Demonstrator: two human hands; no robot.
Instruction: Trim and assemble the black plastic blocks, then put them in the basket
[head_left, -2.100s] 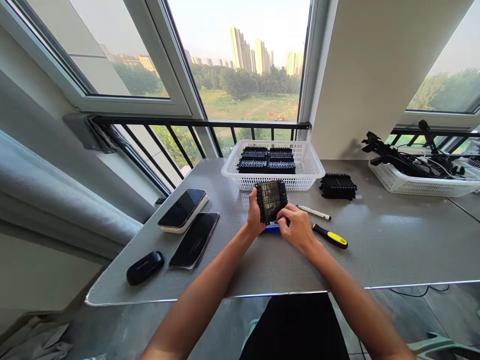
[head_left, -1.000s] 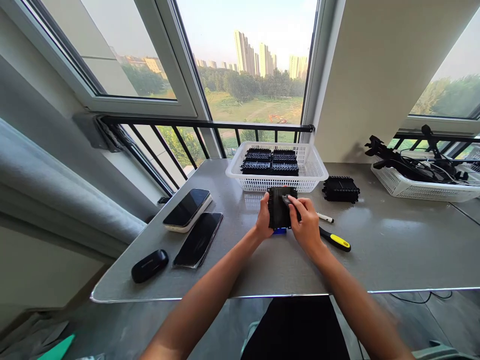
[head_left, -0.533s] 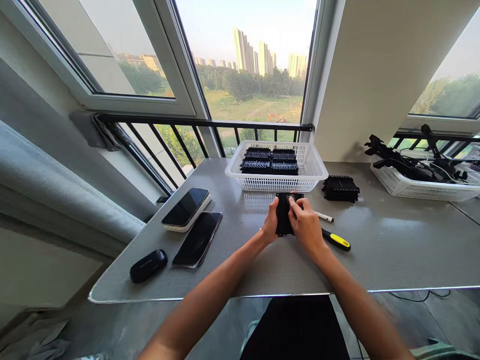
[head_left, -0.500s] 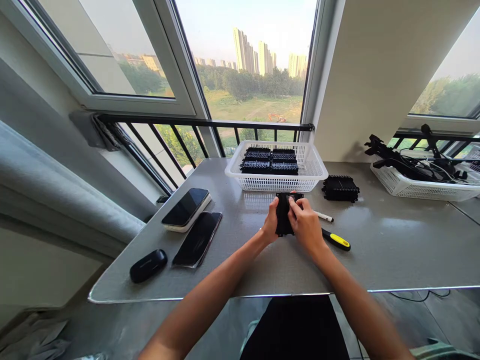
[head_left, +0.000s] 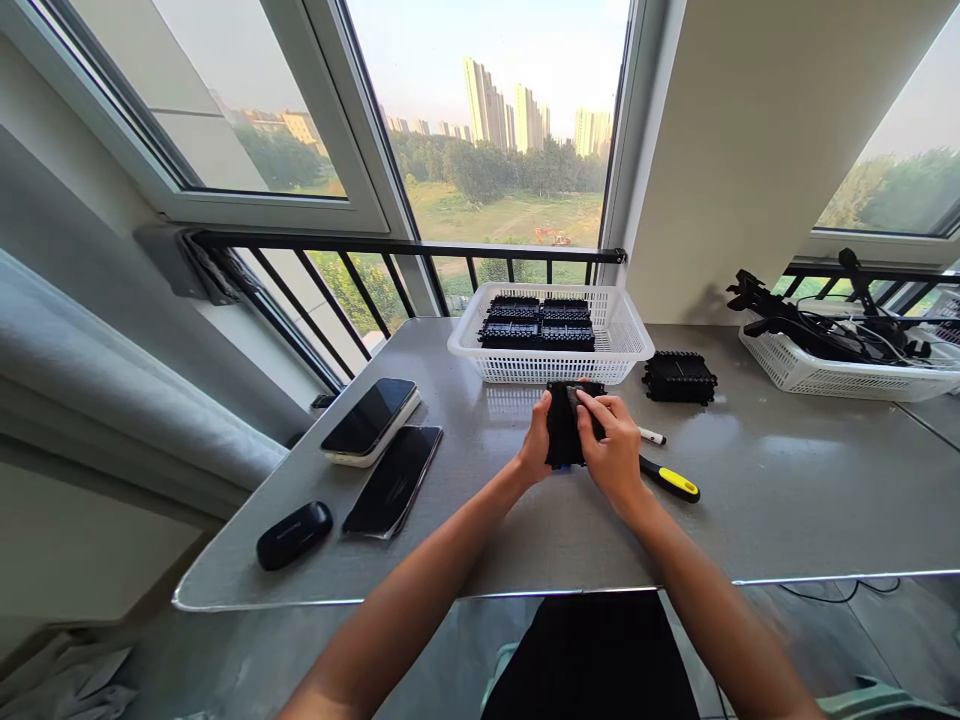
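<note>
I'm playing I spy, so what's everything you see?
held block: one, black, both hands
blocks: four showing, black, middle basket
stack: one, black, beside basket
baskets: two, white, middle, right
tangled parts: many, black, right basket
pen: one, white, table
handle: one, yellow-black, table
phones: two, black, left
case: one, black, left
table: one, grey, middle
curtain: one, grey, left
windows: several, clear, back
railing: some, black, back
lap: one, black, below
left hand: one, bare, holding block
right hand: one, bare, touching block
</note>
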